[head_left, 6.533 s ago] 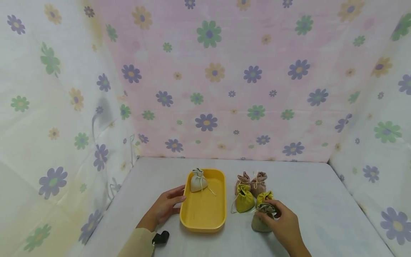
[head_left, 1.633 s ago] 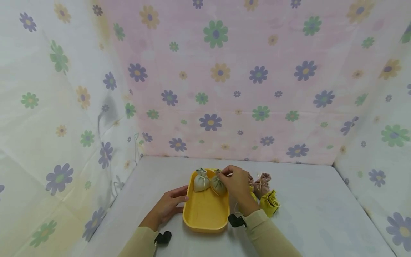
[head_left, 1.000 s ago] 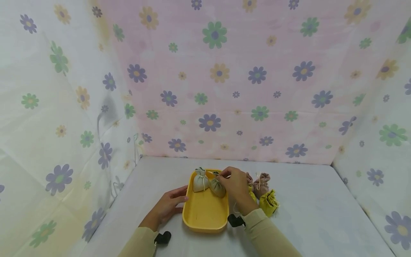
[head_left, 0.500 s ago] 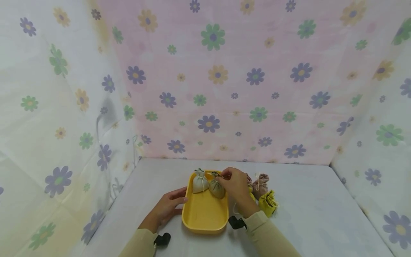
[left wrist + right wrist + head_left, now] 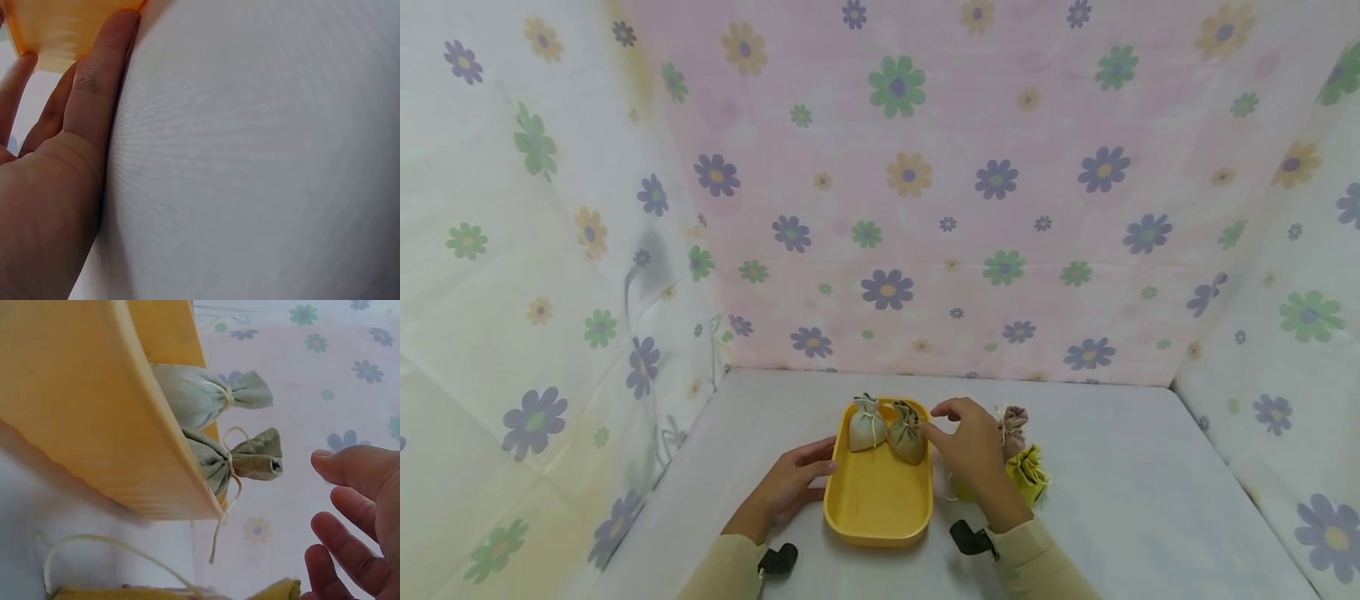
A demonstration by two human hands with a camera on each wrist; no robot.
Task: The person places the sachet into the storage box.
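Note:
The yellow tray (image 5: 880, 508) lies on the table with two small drawstring pouches at its far end. One pouch is pale grey (image 5: 867, 427), and the other is olive-green (image 5: 907, 437), standing to its right. At the tray's left side my left hand (image 5: 786, 483) rests with fairly straight fingers; in the left wrist view its fingertips (image 5: 119, 31) touch the outer wall. My right hand (image 5: 973, 450) is just right of the olive pouch, thumb and fingers apart. The right wrist view shows a gap between the right hand (image 5: 362, 512) and the olive pouch's gathered neck (image 5: 257, 456).
Right of the tray stand a brownish-pink pouch (image 5: 1012, 429) and a yellow-green pouch (image 5: 1027, 473). Another yellow-green pouch (image 5: 964, 490) is mostly hidden behind my right hand. The table (image 5: 1135, 500) meets flower-printed cloth walls (image 5: 925, 275) at the back and sides.
The olive pouch went from the table on the right into the tray beside the grey one. My right hand has let go of it and drawn back rightward. The left hand stays at the tray.

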